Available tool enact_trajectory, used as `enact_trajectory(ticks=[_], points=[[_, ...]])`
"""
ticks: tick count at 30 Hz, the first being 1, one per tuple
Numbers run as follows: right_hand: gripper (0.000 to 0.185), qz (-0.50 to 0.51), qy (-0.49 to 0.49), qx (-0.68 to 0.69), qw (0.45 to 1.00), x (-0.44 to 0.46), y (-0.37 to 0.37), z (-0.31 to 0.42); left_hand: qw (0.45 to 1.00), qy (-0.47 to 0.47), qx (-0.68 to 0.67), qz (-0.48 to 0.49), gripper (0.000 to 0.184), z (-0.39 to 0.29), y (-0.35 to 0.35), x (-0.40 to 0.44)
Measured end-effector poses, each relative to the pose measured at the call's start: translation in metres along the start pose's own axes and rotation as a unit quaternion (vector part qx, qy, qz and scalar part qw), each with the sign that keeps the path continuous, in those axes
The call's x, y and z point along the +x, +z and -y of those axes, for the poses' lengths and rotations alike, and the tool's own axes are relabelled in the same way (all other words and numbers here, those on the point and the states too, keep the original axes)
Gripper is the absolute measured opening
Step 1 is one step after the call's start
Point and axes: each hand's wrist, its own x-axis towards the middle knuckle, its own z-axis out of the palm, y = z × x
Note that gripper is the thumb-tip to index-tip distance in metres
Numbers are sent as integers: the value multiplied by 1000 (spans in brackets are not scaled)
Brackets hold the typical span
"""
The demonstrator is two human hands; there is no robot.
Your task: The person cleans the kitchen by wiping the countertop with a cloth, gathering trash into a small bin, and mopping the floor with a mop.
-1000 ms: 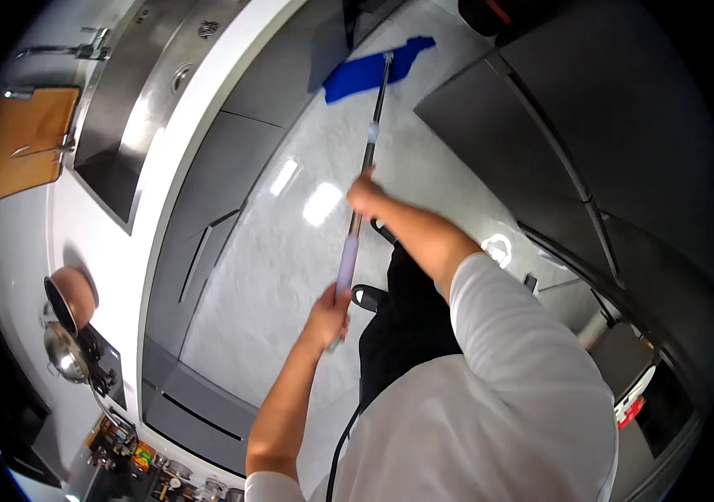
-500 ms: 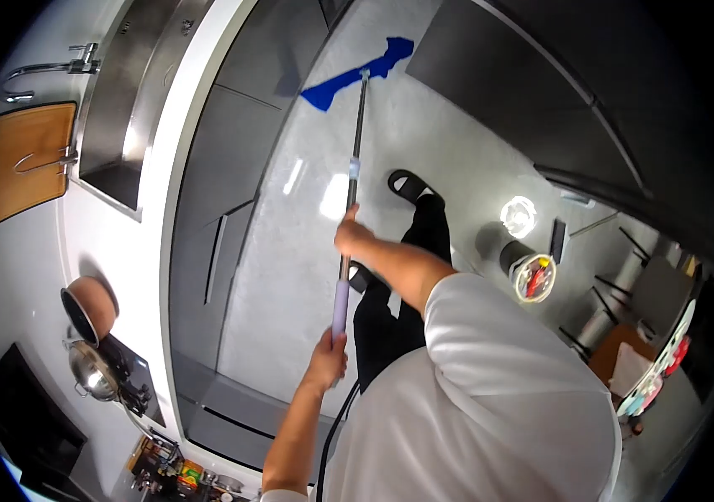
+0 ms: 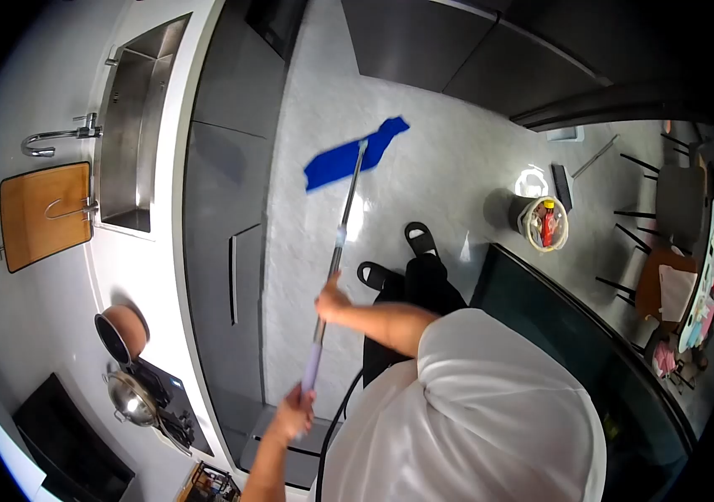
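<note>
A flat mop with a blue cloth head (image 3: pixel 347 161) lies on the grey floor ahead of my feet. Its metal pole runs back toward me and ends in a lavender grip (image 3: pixel 312 368). My right hand (image 3: pixel 333 303) is closed around the metal part of the pole, above the grip. Lower down, my left hand (image 3: pixel 294 412) wraps the grip's end. Black sandals (image 3: pixel 421 240) are on my feet, to the right of the pole.
Grey cabinets (image 3: pixel 227 176) and a white counter with a steel sink (image 3: pixel 127 142) run along the left. Dark cabinets (image 3: pixel 424 42) stand at the back. To the right are a lined trash bin (image 3: pixel 533 224), a dark glass panel (image 3: pixel 575 351) and chairs (image 3: pixel 677 201).
The mop head has come back toward my feet, and both hands have moved down and left in view. My feet now stand closer to side by side. The camera view has shifted.
</note>
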Motion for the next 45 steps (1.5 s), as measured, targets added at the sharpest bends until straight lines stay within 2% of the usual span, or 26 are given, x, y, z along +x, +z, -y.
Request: enact_trajectory(ticks=[1, 3, 6, 7, 8, 10, 11, 13, 14, 15, 16, 17, 19, 21, 23, 25, 26, 29, 30, 33, 34, 36, 38, 41, 44, 45], points=[[106, -15, 19, 51, 998, 18, -33, 13, 999, 24, 26, 10, 57, -22, -3, 23], [104, -31, -1, 46, 998, 66, -104, 28, 997, 60, 51, 12, 43, -102, 6, 44], [31, -49, -13, -8, 999, 139, -200, 10, 992, 94, 62, 58, 41, -182, 38, 77], [14, -46, -7, -24, 999, 155, -219, -5, 991, 99, 53, 67, 41, -198, 56, 82], [26, -44, -3, -36, 998, 164, -230, -19, 991, 105, 42, 75, 40, -206, 71, 85], [28, -35, 6, -91, 995, 142, -229, -35, 990, 109, 69, 63, 39, -187, 90, 84], [29, 16, -49, -237, 970, 122, -204, -50, 989, 108, 81, 57, 39, -168, 98, 82], [30, 61, -196, -510, 836, 77, -156, -77, 989, 95, 108, 37, 39, -106, 100, 64], [29, 102, -225, -471, 847, 68, -107, -105, 991, 59, 118, 21, 42, -72, 99, 46], [16, 135, -202, -427, 871, 46, -67, -119, 990, 51, 128, 17, 44, -30, 96, 30], [33, 155, -77, -272, 947, 10, -37, -121, 983, 62, 170, 1, 46, -2, 94, 2], [57, 142, 60, -119, 981, -33, -15, -113, 993, 3, 115, 28, 46, 31, 89, -20], [109, 105, 186, 30, 976, -100, 0, -99, 985, 97, 143, -14, 49, 86, 85, -49], [109, 107, 145, 53, 982, -130, -23, -91, 955, 191, 210, -84, 53, 93, 89, -72], [108, 72, 114, 76, 988, -126, -44, -90, 974, 80, 209, -39, 55, 21, 94, -78], [108, 5, 97, 100, 990, -90, -84, -88, 977, 56, 207, -10, 54, -46, 100, -63], [107, 8, 9, -9, 1000, -36, -86, -116, 976, 60, 208, 2, 53, -84, 106, -52], [105, -51, 35, 37, 997, 2, -205, -111, 966, 102, 234, 36, 51, -166, 134, 3], [104, -124, 90, 177, 972, -13, -255, -102, 959, 129, 245, 57, 50, -185, 145, 27], [98, -150, 76, 143, 975, 32, -340, -142, 956, 151, 234, 88, 46, -250, 193, 43], [97, -168, 84, 216, 958, 25, -358, -146, 957, 149, 232, 92, 46, -259, 207, 46], [100, -116, 74, 139, 981, 45, -352, -164, 953, 147, 255, 77, 46, -256, 216, 47], [99, -66, 53, 50, 995, 53, -311, -171, 933, 212, 289, 16, 48, -198, 195, 74], [100, 5, 3, -29, 1000, 29, -191, -174, 950, 147, 273, -20, 54, -116, 158, 36], [110, 34, 72, 5, 997, -46, -87, -163, 957, 100, 263, -67, 55, -26, 146, -31], [109, 66, 58, -21, 996, -95, -90, -144, 967, 63, 236, -68, 54, -5, 149, -57]])
